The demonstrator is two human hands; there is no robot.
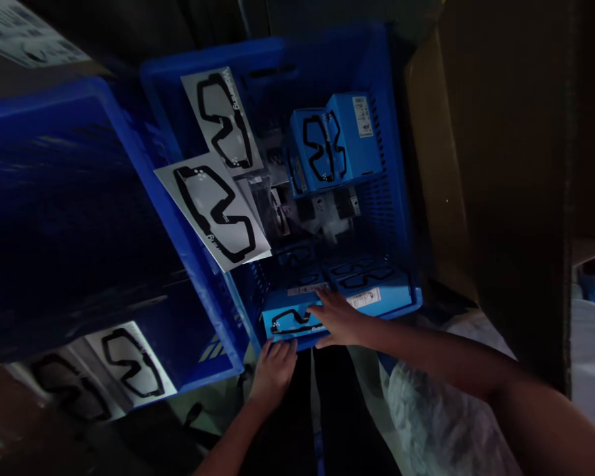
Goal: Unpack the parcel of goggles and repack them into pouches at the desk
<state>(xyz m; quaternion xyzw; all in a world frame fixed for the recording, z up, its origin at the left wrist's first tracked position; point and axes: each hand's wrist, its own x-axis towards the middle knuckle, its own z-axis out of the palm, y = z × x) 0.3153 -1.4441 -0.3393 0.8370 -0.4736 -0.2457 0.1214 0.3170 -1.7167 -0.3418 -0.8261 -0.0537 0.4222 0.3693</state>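
A blue cardboard box (290,306) with a black goggle-shaped outline lies along the near side of the blue plastic crate (412,296). My right hand (338,319) is on this box, fingers over its top and thumb toward the near edge. My left hand (275,370) curls its fingers over the crate's near rim, close to the box's lower left corner; its fingertips are partly hidden. Beside my right hand lies a second blue box (371,291) with a white label. Farther in stand more blue boxes (322,149).
Silver-grey boxes (213,208) with goggle outlines overlap the crate's left rim. Small plastic-wrapped items (332,218) lie inside. Another blue crate (178,231) stands to the left, with more silver boxes (131,363) at its near end. A large brown carton (515,145) rises on the right.
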